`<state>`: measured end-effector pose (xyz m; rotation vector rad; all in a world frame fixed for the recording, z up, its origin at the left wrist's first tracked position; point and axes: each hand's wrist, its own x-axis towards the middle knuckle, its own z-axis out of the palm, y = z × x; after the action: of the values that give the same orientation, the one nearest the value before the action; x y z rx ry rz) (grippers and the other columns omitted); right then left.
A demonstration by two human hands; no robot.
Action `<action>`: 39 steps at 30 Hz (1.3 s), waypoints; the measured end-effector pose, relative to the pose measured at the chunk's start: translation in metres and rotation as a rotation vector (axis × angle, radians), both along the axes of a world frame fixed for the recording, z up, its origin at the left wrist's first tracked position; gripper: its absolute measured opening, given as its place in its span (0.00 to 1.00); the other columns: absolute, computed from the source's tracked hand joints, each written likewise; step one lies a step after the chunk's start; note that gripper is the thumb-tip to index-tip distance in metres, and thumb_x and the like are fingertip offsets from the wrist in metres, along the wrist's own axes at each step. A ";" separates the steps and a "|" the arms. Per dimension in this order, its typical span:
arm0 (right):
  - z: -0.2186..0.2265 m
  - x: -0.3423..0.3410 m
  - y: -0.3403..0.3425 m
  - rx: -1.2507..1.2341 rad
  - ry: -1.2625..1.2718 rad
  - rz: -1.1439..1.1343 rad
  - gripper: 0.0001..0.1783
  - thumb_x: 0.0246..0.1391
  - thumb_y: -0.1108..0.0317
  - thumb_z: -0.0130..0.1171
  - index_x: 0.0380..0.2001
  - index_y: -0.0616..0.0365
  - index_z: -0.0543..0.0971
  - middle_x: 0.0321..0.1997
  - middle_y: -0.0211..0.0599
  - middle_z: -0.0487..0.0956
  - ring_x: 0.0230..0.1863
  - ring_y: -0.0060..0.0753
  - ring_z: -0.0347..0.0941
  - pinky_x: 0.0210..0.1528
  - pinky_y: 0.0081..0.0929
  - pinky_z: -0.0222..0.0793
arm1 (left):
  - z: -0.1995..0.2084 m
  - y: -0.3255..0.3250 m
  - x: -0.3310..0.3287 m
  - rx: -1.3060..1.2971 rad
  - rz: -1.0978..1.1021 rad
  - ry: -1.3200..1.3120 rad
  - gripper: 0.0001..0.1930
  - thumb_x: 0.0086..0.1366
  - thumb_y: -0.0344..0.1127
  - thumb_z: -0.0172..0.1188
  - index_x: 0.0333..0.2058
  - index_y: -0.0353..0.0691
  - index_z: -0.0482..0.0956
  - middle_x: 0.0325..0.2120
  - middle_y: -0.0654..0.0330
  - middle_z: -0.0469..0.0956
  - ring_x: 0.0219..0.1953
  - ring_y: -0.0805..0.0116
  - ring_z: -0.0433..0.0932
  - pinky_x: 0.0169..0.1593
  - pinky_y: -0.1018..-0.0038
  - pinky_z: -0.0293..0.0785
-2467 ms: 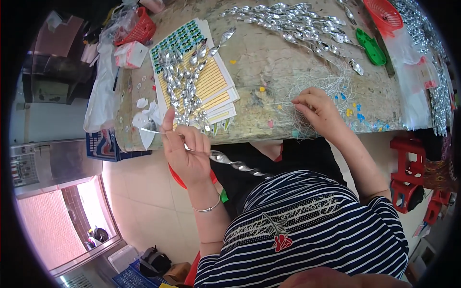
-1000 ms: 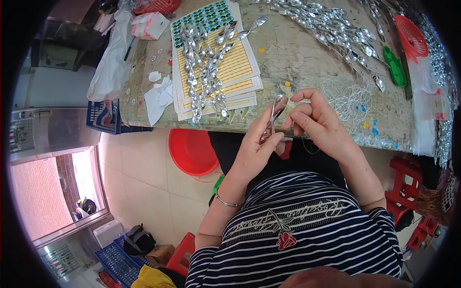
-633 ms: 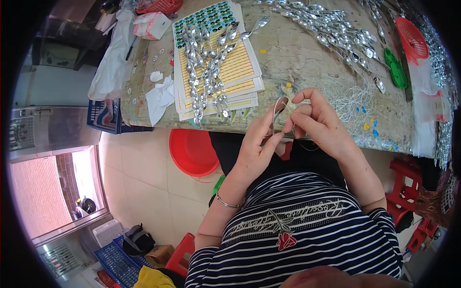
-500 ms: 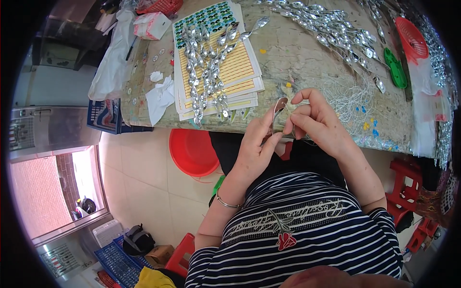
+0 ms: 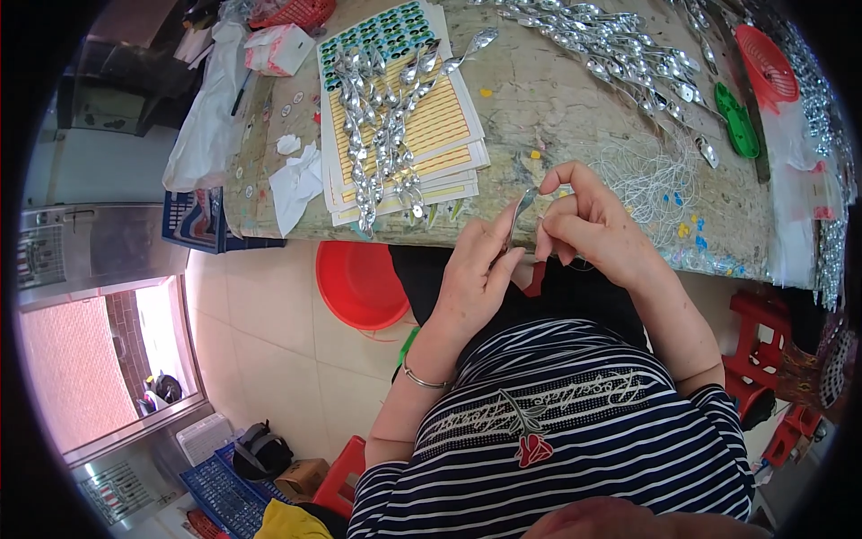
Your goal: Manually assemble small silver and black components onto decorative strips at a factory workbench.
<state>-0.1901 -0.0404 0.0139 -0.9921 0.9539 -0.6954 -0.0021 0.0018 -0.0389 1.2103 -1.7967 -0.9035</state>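
My left hand pinches a shiny silver twisted strip between thumb and fingers, just over the table's front edge. The strip's rounded tip points up and away from me. Close on its right is my right hand, its index finger bent toward that tip. The thumb and other fingers of this hand are curled together; what they hold is too small to make out. A loose tangle of white threads lies on the table right of this hand. More silver twisted strips rest on printed sheets to the left.
Many silver strips lie at the back. To the right are a green plastic tool, a red basket and silver tinsel. Crumpled white paper lies at left. A red basin stands below the table edge.
The strip's tip has turned, so its flat round face now shows edge-on. My right index finger has moved onto or close to the tip, while the curled fingers shifted slightly right.
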 end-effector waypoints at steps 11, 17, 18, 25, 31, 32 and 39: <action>0.007 0.002 0.005 -0.017 0.010 0.023 0.34 0.53 0.76 0.47 0.64 0.59 0.52 0.22 0.35 0.78 0.18 0.18 0.67 0.22 0.13 0.61 | -0.006 -0.001 0.006 0.056 -0.037 0.055 0.29 0.58 0.25 0.58 0.59 0.36 0.64 0.30 0.61 0.65 0.32 0.70 0.66 0.37 0.77 0.66; 0.004 0.000 0.005 -0.004 -0.055 0.038 0.36 0.52 0.75 0.48 0.65 0.58 0.52 0.21 0.35 0.77 0.17 0.18 0.66 0.22 0.13 0.61 | -0.002 0.001 0.006 0.053 -0.057 0.080 0.29 0.57 0.24 0.56 0.60 0.39 0.65 0.27 0.59 0.67 0.31 0.66 0.67 0.38 0.74 0.67; 0.004 0.000 0.005 -0.001 -0.070 0.038 0.36 0.52 0.75 0.48 0.64 0.59 0.52 0.21 0.35 0.77 0.17 0.18 0.66 0.23 0.13 0.61 | -0.002 0.001 0.006 0.071 -0.075 0.095 0.29 0.58 0.25 0.57 0.60 0.38 0.64 0.29 0.61 0.65 0.31 0.69 0.65 0.37 0.76 0.65; 0.009 0.000 0.005 -0.011 -0.054 0.014 0.35 0.51 0.75 0.48 0.64 0.59 0.53 0.21 0.34 0.77 0.17 0.17 0.66 0.23 0.13 0.61 | -0.005 0.002 0.007 0.072 -0.112 0.119 0.28 0.60 0.27 0.58 0.59 0.36 0.64 0.30 0.63 0.63 0.32 0.73 0.63 0.36 0.79 0.63; 0.008 -0.001 0.003 0.000 -0.050 0.011 0.35 0.51 0.74 0.48 0.63 0.61 0.54 0.20 0.33 0.77 0.17 0.17 0.65 0.23 0.13 0.60 | -0.007 0.002 0.008 0.048 -0.111 0.121 0.28 0.59 0.26 0.59 0.59 0.36 0.64 0.29 0.63 0.63 0.31 0.74 0.63 0.35 0.79 0.63; 0.007 -0.001 0.003 -0.007 -0.051 0.013 0.34 0.51 0.74 0.48 0.63 0.61 0.54 0.20 0.33 0.77 0.17 0.17 0.65 0.23 0.13 0.60 | -0.007 0.002 0.008 0.049 -0.112 0.121 0.28 0.59 0.26 0.59 0.59 0.36 0.64 0.29 0.63 0.63 0.31 0.74 0.63 0.35 0.79 0.63; 0.006 0.000 0.003 -0.014 -0.039 0.011 0.34 0.51 0.74 0.48 0.63 0.61 0.55 0.20 0.33 0.77 0.17 0.17 0.65 0.23 0.13 0.60 | -0.008 0.003 0.008 0.041 -0.117 0.110 0.28 0.59 0.27 0.59 0.59 0.37 0.65 0.28 0.64 0.62 0.30 0.73 0.63 0.35 0.79 0.62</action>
<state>-0.1901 -0.0375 0.0196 -0.9918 0.9103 -0.7105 0.0054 0.0049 -0.0465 1.0681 -1.7828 -1.0577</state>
